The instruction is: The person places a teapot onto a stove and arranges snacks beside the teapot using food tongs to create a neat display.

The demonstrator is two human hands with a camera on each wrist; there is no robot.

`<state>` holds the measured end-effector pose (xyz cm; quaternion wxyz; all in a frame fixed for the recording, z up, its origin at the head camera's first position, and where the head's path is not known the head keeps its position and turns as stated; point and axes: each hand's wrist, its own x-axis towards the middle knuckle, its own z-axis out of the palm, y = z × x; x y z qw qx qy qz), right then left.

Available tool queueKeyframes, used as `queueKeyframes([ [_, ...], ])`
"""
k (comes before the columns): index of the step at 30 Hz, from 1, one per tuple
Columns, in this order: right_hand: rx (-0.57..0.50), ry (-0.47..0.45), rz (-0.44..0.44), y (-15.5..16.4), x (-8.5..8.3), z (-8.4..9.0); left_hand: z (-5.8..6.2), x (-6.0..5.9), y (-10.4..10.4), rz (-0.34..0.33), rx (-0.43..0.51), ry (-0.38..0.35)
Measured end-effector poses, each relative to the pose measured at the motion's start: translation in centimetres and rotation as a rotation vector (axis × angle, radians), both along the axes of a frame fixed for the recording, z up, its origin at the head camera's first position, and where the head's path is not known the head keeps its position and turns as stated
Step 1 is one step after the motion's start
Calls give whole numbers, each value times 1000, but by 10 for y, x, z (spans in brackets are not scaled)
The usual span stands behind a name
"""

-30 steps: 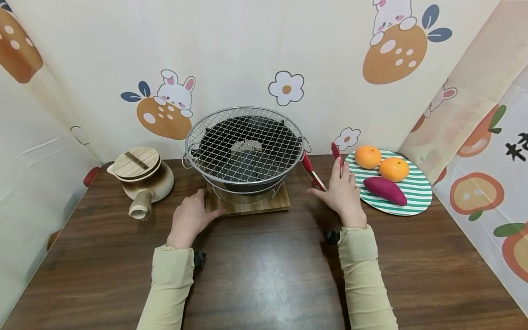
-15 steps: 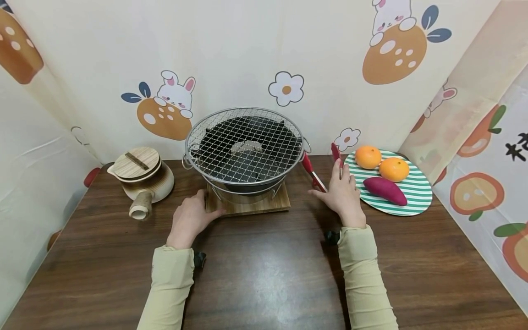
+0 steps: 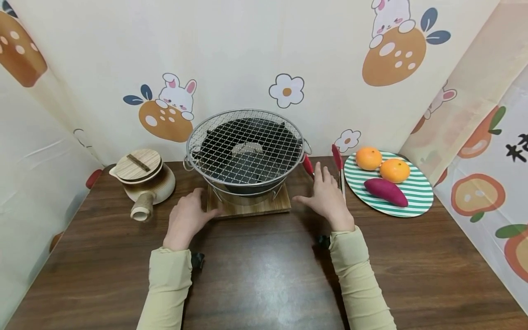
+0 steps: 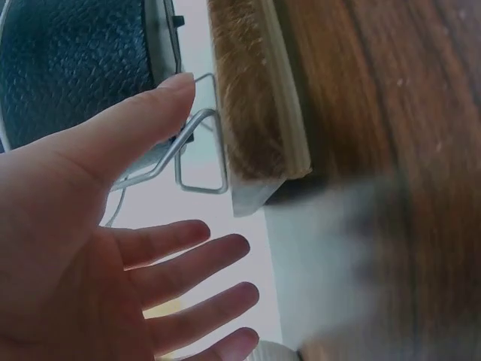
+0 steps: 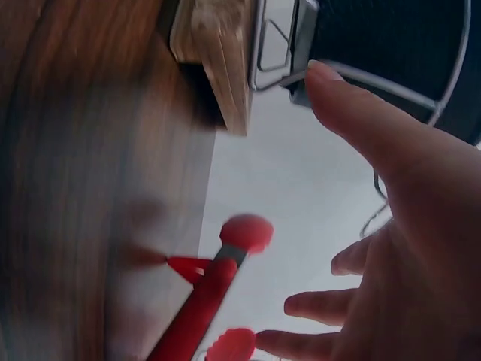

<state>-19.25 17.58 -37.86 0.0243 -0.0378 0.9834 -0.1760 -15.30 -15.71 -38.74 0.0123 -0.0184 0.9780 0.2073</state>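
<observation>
A round charcoal grill with a wire mesh top stands on a wooden board. My left hand is by the board's left front corner; the left wrist view has its fingers spread and its thumb in front of the metal stand. On the other side, my right hand hovers between the board and the plate, fingers extended, holding nothing. Red-tipped tongs lie behind it, partly hidden by the hand. In the right wrist view the tongs sit apart from the thumb.
To the right, a green-striped plate bears two oranges and a purple sweet potato. A clay pot with a wooden lid stands at the left. A curtain hangs behind the dark wooden table.
My right hand has moved left, away from the tongs' right arm and closer to the grill. The left hand has shifted only slightly left.
</observation>
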Motion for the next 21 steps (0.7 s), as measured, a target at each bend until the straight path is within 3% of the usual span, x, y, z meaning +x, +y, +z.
queueKeyframes([
  [12,-58,-69,29,-14,2,-2,9,4,-16,59,3,119],
  [21,-44,-26,76,-19,1,-6,14,6,-23,113,51,231],
])
